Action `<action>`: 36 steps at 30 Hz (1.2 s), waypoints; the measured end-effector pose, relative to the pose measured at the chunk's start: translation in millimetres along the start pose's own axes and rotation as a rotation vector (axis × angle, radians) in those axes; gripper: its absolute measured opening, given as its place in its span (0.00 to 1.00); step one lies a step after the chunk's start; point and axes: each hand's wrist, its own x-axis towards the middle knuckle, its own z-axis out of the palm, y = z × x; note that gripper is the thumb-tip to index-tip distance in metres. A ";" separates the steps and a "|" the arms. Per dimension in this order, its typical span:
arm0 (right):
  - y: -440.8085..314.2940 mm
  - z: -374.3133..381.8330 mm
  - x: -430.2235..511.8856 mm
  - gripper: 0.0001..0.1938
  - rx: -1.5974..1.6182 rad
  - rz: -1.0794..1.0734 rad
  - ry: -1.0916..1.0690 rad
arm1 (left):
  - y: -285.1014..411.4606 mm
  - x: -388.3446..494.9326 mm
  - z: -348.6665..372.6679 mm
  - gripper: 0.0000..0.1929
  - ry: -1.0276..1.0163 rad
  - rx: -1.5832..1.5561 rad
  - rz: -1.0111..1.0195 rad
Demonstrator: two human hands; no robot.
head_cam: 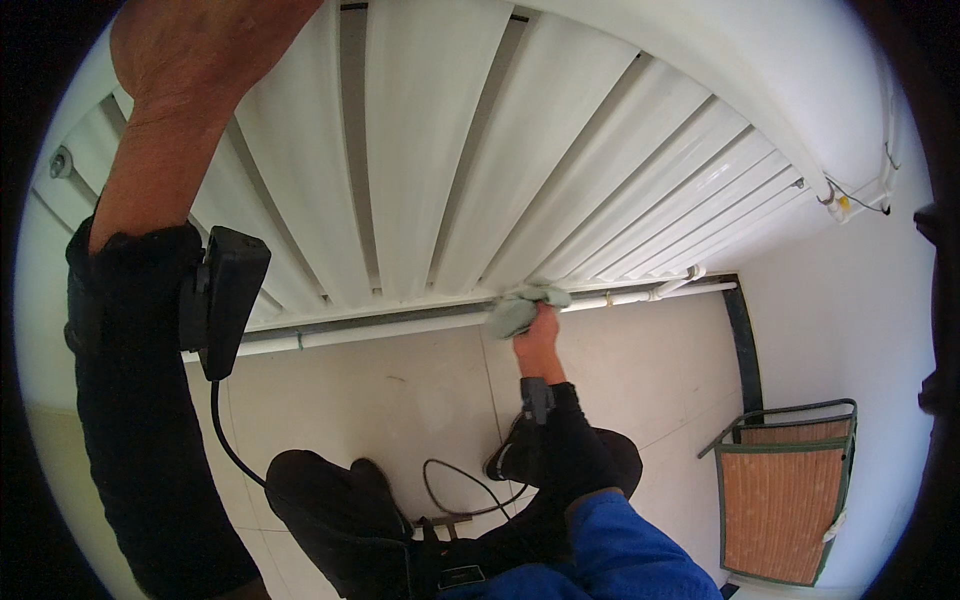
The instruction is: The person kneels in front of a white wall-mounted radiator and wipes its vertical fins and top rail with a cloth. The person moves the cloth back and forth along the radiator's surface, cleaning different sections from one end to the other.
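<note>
My right hand (538, 337) is closed on a pale green cloth (516, 313), pressed low where the white radiator (427, 150) meets the white pipe (390, 328) along the floor. The cloth is slightly blurred. At the upper left, my left hand (199, 37) reaches over the radiator's top; its fingers lie beyond the picture's edge, so what they touch is hidden. A black device (232, 300) with a cable is strapped to my left forearm, and a smaller grey one (537, 399) sits at my right wrist.
A folded chair with a woven slatted panel (780, 510) leans by the right wall. Pipe fittings (675, 283) join the radiator near the corner. A black cable (450, 466) loops on the tiled floor (405, 405) between my bent legs. More pipework (840, 208) shows at the upper right.
</note>
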 end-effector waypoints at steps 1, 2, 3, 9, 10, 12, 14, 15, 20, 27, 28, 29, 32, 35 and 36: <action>12.5 10.4 -4.3 0.11 0.012 -0.004 -0.089 | 0.6 1.0 -4.3 0.19 0.000 0.008 0.020; 30.7 21.3 -12.1 0.12 -0.050 0.071 0.038 | 1.6 4.2 -6.9 0.19 0.000 0.016 0.040; 52.9 33.4 -23.2 0.13 -0.109 0.143 0.169 | 2.1 1.1 -16.1 0.18 -0.136 -0.033 -0.036; 111.5 64.9 -51.7 0.17 -0.454 0.339 0.156 | 12.5 12.7 -13.2 0.19 -0.089 0.031 -0.126; 105.8 60.2 -49.8 0.17 -0.611 0.248 -0.009 | 11.9 12.7 -14.1 0.20 -0.071 0.035 -0.136; 89.5 49.3 -44.6 0.18 -0.566 0.252 -0.052 | 12.2 11.9 -19.2 0.21 -0.174 -0.032 -0.172; 50.9 34.3 -35.0 0.20 -0.161 0.432 0.202 | 13.3 12.6 -22.5 0.21 -0.283 -0.085 -0.228; 36.1 30.4 -35.1 0.20 -0.161 0.386 0.157 | 13.4 13.3 -22.9 0.21 -0.338 -0.106 -0.263; 22.9 55.9 -46.5 0.17 -0.187 0.323 0.109 | 10.2 13.5 -15.3 0.21 -0.181 -0.034 -0.160; 6.0 122.5 -62.4 0.16 -0.478 0.194 0.037 | 6.8 11.3 -15.7 0.21 -0.278 -0.160 -0.256; 0.4 131.1 -60.3 0.16 -0.479 0.171 0.012 | 4.4 15.3 -15.1 0.21 -0.321 -0.174 -0.279; -4.5 138.4 -58.6 0.16 -0.543 0.140 0.012 | 1.2 19.1 -11.5 0.21 -0.372 -0.242 -0.291; -17.1 146.7 -58.4 0.16 -0.747 0.072 0.001 | -3.3 27.3 -6.8 0.21 -0.372 -0.277 -0.287; -21.9 136.2 -62.1 0.16 -0.703 -0.015 -0.146 | 10.3 13.9 -12.2 0.21 -0.182 -0.066 -0.249; -21.6 132.3 -59.2 0.17 -0.788 0.000 -0.121 | 11.8 13.4 -13.6 0.21 -0.192 -0.069 -0.266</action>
